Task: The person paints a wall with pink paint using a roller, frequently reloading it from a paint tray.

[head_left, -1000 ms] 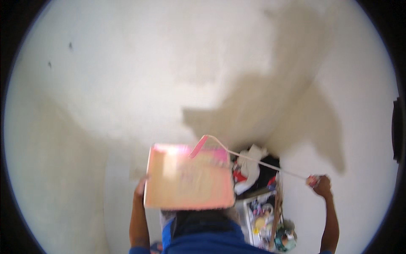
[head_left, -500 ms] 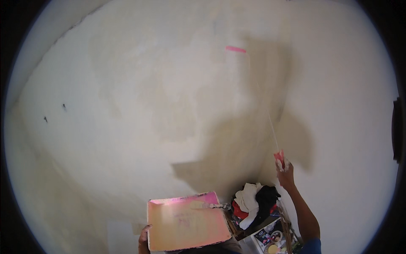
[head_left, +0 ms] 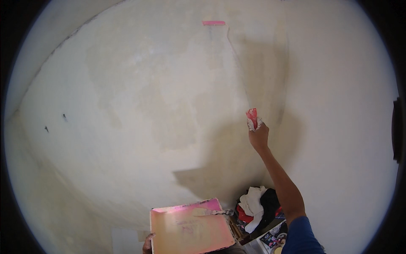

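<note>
A paint roller with a pink sleeve (head_left: 213, 23) lies against the pale wall high up, its thin wire frame running down to a paint-smeared red handle. My right hand (head_left: 259, 134) is closed around that handle, the arm stretched up and forward. Low in front of me, my left hand (head_left: 148, 244) grips the left edge of a pink paint tray (head_left: 190, 237); only part of the hand shows, and its fingers underneath are hidden. The tray's inside is coated in cream-coloured paint. Across its far right edge rests a paint-crusted putty knife (head_left: 207, 211).
Right of the tray, a pile of white, black and red cloths (head_left: 253, 203) sits on a cluttered stand in the corner. A white container (head_left: 270, 239) of small items is partly behind my right arm. Two dark fixings stick out of the left wall. My shadow falls across the corner.
My right hand has moved up and to the left with the paint roller, and its sleeve is now higher on the wall. The left hand and tray have barely shifted.
</note>
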